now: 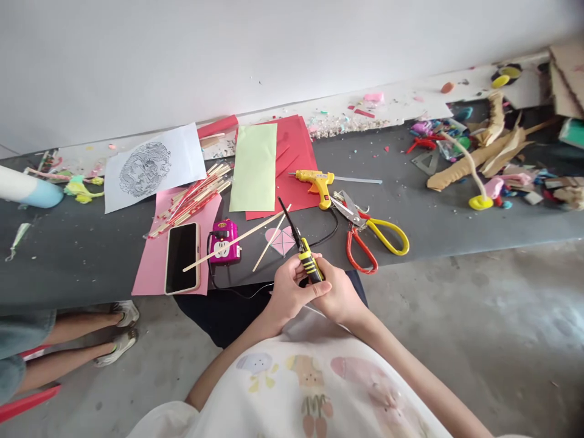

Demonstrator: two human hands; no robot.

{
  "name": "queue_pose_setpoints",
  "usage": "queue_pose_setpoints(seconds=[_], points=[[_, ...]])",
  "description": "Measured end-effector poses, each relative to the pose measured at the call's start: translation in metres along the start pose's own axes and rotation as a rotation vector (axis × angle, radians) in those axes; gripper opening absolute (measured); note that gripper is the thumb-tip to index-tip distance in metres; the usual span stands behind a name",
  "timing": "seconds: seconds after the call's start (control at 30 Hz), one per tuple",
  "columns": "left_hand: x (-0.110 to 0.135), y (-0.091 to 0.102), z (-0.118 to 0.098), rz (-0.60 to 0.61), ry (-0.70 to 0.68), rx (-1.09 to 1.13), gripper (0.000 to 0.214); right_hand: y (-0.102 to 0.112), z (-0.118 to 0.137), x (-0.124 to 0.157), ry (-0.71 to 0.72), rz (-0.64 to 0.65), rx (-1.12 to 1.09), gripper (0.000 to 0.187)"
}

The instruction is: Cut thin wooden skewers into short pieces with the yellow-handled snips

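Both hands meet in front of my body around a knife-like tool with a yellow-and-black striped grip and a long, thin black blade pointing up and left. My left hand closes on the grip from one side, its thumb across the lower end. My right hand wraps the other side. Just beyond the blade lies a pink paper heart with drawn lines. One thin wooden stick slants over the heart's left part. Another stick rests across the phone and a magenta power socket.
A yellow glue gun lies on red paper, near red-and-yellow-handled scissors. Bundled sticks, green paper and a printed sheet are at left. Craft scraps pile up right. Another person's legs show lower left.
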State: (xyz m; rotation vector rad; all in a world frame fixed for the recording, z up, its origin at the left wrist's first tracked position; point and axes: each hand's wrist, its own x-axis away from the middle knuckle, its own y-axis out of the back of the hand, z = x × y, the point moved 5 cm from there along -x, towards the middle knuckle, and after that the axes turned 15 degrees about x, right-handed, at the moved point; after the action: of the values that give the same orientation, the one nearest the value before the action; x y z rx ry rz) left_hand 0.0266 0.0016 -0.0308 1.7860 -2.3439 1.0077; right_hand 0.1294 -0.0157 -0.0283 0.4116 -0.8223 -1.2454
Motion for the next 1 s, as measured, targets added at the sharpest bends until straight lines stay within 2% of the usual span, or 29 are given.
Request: queue_pose_setpoints(seconds=[0.27, 0.5, 0.6, 0.77, 1.0], points=[[-0.003, 0.007, 0.015, 0.038, -0.011, 0.021, 0.053, 0.001, 0.000, 0.000, -0.013, 0.018, 0.043, 0.027], [-0.012, 0.004, 0.006, 0.245, -0.095, -0.002, 0.065, 0.010, 0.004, 0.000, 0.162, -0.249, 0.123, 0.043], [-0.013, 0.002, 0.004, 0.301, -0.104, 0.026, 0.069, 0.011, 0.006, 0.001, 0.214, -0.304, 0.160, 0.046], [-0.011, 0.000, 0.002, 0.341, -0.100, 0.026, 0.072, 0.012, 0.008, 0.003, 0.271, -0.322, 0.157, 0.052], [-0.009, -0.003, -0.005, 0.334, -0.123, 0.006, 0.077, 0.013, 0.009, 0.005, 0.297, -0.317, 0.153, 0.054]])
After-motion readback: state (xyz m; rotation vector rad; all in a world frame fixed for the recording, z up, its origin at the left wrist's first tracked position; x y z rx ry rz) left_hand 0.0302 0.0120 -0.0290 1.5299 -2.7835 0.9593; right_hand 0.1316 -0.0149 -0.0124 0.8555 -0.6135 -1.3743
